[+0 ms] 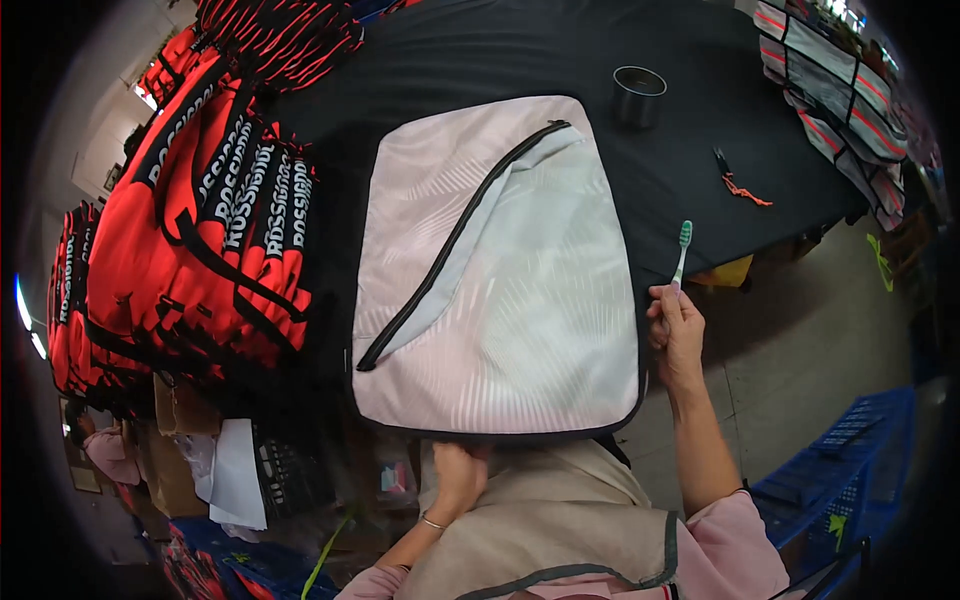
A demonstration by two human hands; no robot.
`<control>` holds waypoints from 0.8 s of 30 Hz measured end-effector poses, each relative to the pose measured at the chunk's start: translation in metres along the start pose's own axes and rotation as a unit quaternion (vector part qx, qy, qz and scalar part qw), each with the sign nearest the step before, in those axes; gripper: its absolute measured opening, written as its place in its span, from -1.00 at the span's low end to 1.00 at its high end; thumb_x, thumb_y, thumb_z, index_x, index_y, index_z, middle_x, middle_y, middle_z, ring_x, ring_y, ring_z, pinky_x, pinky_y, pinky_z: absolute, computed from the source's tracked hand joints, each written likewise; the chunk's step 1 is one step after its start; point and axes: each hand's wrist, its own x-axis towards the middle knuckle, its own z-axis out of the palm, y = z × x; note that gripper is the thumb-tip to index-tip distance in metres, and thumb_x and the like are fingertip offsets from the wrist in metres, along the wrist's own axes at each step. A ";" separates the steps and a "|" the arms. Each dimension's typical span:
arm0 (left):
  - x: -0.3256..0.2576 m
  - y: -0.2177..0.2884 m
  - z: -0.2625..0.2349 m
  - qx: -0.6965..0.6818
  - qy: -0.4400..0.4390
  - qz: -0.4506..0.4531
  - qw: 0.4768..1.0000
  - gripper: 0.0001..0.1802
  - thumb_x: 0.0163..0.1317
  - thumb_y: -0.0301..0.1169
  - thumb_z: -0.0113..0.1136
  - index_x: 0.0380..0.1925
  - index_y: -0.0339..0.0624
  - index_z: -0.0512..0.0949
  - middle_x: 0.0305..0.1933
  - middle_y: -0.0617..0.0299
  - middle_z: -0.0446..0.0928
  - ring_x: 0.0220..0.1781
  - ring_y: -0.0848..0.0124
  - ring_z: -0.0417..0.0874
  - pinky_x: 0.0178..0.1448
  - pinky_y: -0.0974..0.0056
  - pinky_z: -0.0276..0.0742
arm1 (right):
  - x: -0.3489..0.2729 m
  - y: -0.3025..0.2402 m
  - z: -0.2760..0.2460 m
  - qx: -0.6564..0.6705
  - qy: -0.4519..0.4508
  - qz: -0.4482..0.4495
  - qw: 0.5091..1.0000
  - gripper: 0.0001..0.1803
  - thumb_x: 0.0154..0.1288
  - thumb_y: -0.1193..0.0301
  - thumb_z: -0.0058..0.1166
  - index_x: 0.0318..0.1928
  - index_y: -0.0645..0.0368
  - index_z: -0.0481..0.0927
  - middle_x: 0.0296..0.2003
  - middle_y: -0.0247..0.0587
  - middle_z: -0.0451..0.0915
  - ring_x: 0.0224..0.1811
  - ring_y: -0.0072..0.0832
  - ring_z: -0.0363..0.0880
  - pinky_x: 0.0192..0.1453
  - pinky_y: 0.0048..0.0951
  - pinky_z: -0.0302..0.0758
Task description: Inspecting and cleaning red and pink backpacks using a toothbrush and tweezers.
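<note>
A pale pink and white bag (540, 290) with a black rim lies with its broad face up on the black-covered table. A diagonal black zip (450, 235) crosses that face, with a grey-white flap beside it. In my right hand (678, 340) is a toothbrush (684, 245) with a white handle and green bristles, held upright just right of the bag. My left hand (459, 478) is at the bag's near edge. Its fingers go out of sight beneath that edge, so their grip does not show.
Red and black bags (200, 230) are stacked at the left. A dark cup (640, 98) and small snips (722, 165) with an orange cord lie at the back right. Grey bags (840, 90) hang over the table's right end. A blue plastic crate (850, 460) stands at lower right.
</note>
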 end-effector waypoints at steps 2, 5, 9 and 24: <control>-0.006 -0.020 -0.020 0.038 -0.011 -0.005 0.999 -0.68 0.20 -0.62 0.15 -0.02 -0.25 0.55 0.00 0.18 0.59 0.01 0.25 0.61 0.12 0.14 0.57 | -0.002 0.000 0.005 -0.008 -0.006 0.007 1.000 -0.67 0.45 0.16 0.11 -0.12 0.21 0.62 -0.50 -0.47 0.48 -0.71 -0.83 0.12 -0.64 -0.68 0.02; -0.008 -0.027 -0.032 0.058 -0.032 -0.013 0.998 -0.66 0.08 -0.66 0.26 -0.08 -0.31 0.61 0.00 0.14 0.63 0.03 0.21 0.60 0.16 0.15 0.51 | -0.003 -0.001 0.013 -0.047 -0.027 -0.008 0.998 -0.65 0.46 0.12 0.08 -0.16 0.18 0.61 -0.49 -0.56 0.44 -0.70 -0.85 0.08 -0.64 -0.67 -0.02; -0.016 -0.012 -0.015 0.057 -0.034 -0.054 0.996 -0.77 0.06 -0.62 0.31 -0.23 -0.32 0.69 -0.07 0.11 0.67 0.06 0.15 0.58 0.13 0.11 0.49 | 0.001 0.002 0.019 -0.048 -0.049 -0.004 0.998 -0.65 0.45 0.11 0.11 -0.17 0.17 0.61 -0.48 -0.58 0.44 -0.63 -0.85 0.13 -0.60 -0.67 0.03; -0.017 -0.001 -0.006 0.688 -0.326 0.066 0.644 -0.59 0.27 -0.45 0.08 0.14 -0.26 0.47 0.10 -0.06 0.57 0.13 0.01 0.57 0.14 0.05 0.51 | 0.033 -0.033 0.042 -0.217 -0.102 -0.112 0.964 -0.80 0.31 0.42 0.15 -0.25 0.36 0.63 -0.39 -0.49 0.55 -0.37 -0.75 0.39 -0.21 -0.63 0.35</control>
